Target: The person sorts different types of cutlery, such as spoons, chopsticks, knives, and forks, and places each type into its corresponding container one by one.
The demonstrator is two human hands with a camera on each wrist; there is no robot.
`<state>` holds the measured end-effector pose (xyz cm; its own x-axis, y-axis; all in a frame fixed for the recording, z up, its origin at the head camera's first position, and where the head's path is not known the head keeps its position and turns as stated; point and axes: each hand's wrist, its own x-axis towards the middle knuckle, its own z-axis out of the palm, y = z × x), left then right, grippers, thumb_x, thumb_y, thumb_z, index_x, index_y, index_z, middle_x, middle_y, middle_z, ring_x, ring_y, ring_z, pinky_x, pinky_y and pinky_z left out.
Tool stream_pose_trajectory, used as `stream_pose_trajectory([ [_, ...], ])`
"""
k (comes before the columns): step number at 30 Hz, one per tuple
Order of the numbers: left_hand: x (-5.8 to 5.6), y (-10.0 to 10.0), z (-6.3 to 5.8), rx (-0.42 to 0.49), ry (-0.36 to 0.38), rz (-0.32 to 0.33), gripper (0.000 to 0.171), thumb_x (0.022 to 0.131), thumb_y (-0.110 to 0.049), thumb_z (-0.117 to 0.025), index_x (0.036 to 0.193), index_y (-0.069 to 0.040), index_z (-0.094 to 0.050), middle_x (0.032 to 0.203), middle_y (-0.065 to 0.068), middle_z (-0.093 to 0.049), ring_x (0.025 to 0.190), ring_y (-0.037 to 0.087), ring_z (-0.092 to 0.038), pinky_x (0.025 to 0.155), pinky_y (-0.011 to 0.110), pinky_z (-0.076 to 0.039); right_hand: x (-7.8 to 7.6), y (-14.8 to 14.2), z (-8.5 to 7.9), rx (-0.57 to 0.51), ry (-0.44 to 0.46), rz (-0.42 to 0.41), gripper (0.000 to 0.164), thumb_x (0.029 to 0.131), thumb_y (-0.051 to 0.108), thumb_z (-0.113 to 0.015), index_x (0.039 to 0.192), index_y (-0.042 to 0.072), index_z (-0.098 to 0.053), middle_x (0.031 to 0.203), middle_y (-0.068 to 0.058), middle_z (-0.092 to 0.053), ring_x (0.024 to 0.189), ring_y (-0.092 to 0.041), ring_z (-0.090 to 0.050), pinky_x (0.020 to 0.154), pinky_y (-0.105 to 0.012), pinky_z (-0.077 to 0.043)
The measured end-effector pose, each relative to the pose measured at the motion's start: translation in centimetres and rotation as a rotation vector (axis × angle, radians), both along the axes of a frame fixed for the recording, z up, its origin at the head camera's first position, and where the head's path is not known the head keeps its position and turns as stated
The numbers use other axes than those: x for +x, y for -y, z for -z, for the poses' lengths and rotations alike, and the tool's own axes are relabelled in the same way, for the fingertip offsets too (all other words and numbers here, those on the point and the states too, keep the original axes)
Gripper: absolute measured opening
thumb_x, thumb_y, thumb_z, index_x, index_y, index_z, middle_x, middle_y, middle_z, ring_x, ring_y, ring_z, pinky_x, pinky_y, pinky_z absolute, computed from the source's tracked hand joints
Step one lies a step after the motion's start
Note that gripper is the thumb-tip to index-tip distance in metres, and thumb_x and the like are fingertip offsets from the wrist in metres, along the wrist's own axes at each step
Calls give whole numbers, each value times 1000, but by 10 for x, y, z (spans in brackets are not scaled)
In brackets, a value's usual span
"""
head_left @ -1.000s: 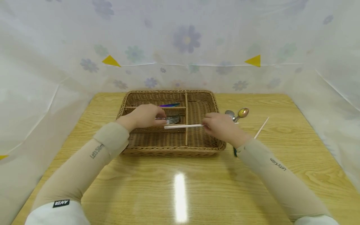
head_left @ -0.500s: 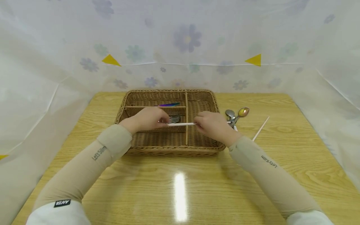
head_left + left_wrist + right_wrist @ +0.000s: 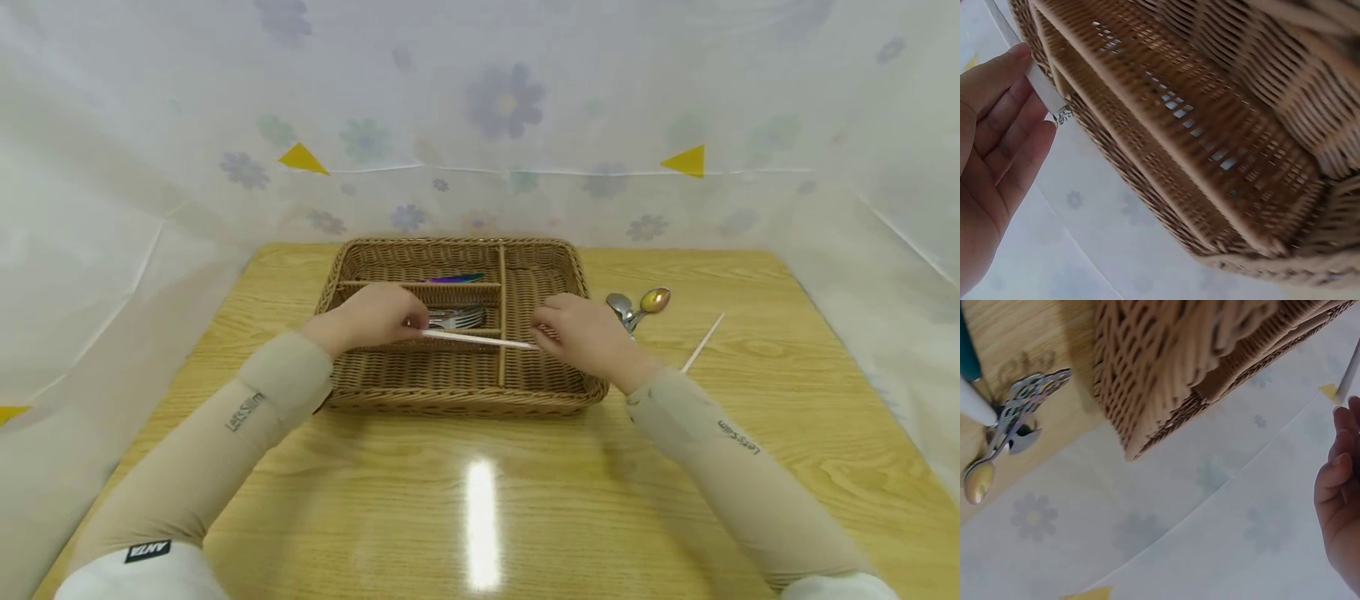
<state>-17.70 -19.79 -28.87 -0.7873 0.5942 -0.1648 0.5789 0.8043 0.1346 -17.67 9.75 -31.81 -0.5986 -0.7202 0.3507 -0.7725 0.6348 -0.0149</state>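
Observation:
My left hand (image 3: 372,316) pinches one end of a slim white chopstick (image 3: 477,338), which lies crosswise above the wicker tray (image 3: 465,400). In the left wrist view the chopstick (image 3: 1044,90) runs between thumb and fingertips, a patterned silver tip near its end. My right hand (image 3: 587,335) is at the chopstick's other end, over the tray's right compartment, fingers loosely bent. The right wrist view has a small gap between these fingers (image 3: 1337,465) and the stick's end. Forks (image 3: 461,317) lie in the middle left compartment, a rainbow-coloured knife (image 3: 454,278) in the rear one.
Right of the tray lie a silver spoon (image 3: 618,303) and a golden spoon (image 3: 656,300), handles together. Another chopstick (image 3: 703,342) rests further right on the wooden table (image 3: 360,500). A teal handle (image 3: 967,353) shows beside the spoons. A flowered white curtain (image 3: 480,117) stands behind.
My right hand came left with the chopstick, and my left hand took its near end. Now my right hand has drawn back to the right, off the stick, while my left hand moved slightly left.

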Motion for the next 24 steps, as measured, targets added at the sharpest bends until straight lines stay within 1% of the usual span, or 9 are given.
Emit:
stream_pose_trajectory([
  [3,3,9,1,2,-1,-10,10,87,-19,-66,92,-12,-72,88,1,-71,77,14,-64,72,34,-53,-1,-10,1,-20,-3,25,8,87,17,-65,87,10,-68,79,-3,-63,64,-14,-56,50,-27,-46],
  [8,7,26,4,-10,-3,-27,7,86,-17,-67,90,-13,-72,87,0,-71,77,14,-65,71,35,-53,-4,-28,7,-59,-44,53,6,85,14,-66,86,9,-69,76,-4,-64,58,-14,-54,45,-26,-40],
  [13,9,44,10,-22,-8,-49,6,85,-15,-68,89,-12,-72,86,1,-71,76,16,-65,71,37,-53,-7,-44,11,-79,-53,92,6,84,14,-68,86,9,-70,76,-4,-64,59,-16,-57,42,-27,-38],
  [16,10,52,13,-34,-9,-68,5,85,-14,-68,88,-12,-71,85,1,-71,76,16,-64,70,37,-53,-8,-50,11,-82,-46,92,6,84,14,-68,86,9,-70,74,-4,-63,57,-14,-56,41,-25,-37],
  [20,12,61,15,-39,-8,-78,5,84,-15,-69,86,-11,-70,83,1,-70,74,16,-64,69,37,-53,-8,-54,13,-93,-41,80,6,84,13,-67,86,8,-70,74,-4,-62,56,-12,-53,43,-24,-37],
  [24,12,68,17,-36,-11,-87,6,84,-16,-69,84,-10,-70,82,1,-69,73,16,-64,69,37,-53,-9,-57,15,-100,-45,77,7,85,13,-66,86,7,-70,75,-5,-63,57,-13,-55,45,-25,-40],
])
